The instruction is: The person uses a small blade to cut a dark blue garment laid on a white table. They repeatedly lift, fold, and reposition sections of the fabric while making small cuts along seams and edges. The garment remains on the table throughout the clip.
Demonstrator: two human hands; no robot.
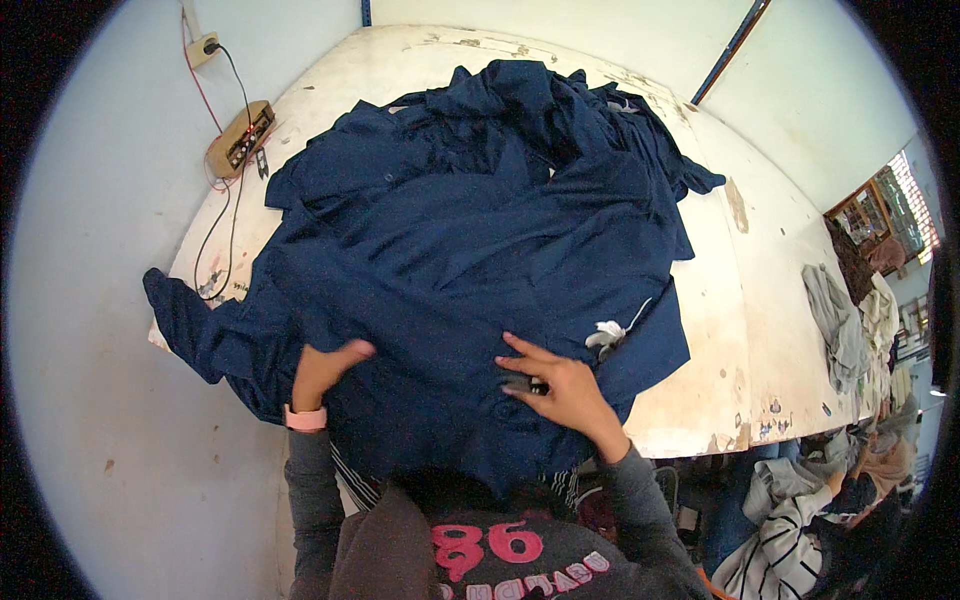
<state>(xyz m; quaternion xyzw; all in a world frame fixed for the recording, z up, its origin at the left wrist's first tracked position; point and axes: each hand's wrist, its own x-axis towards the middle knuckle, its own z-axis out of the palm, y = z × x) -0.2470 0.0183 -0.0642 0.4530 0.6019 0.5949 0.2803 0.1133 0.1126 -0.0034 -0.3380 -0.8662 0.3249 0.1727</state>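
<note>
A large heap of dark navy cloth (450, 250), seemingly garments with a few small buttons, is spread before me and hangs over the table's near edge. My left hand (322, 374), with a pink band at the wrist, rests on its near left part, thumb stretched out to the right; the other fingers are mostly hidden. On the near right part lies my right hand (560, 392), fingers bent around a small grey-and-black tool (538, 386) whose kind is mostly covered. A white tuft (605, 336) with a thin string lies on the cloth beyond the right hand.
The worn white table (700, 330) runs to the right. At the left wall sit a brown box device (240, 138) with cables, small dark snips (262, 163) and a wall socket (203, 49). Grey clothes (835, 325) lie at right, near another person in a striped sleeve (785, 540).
</note>
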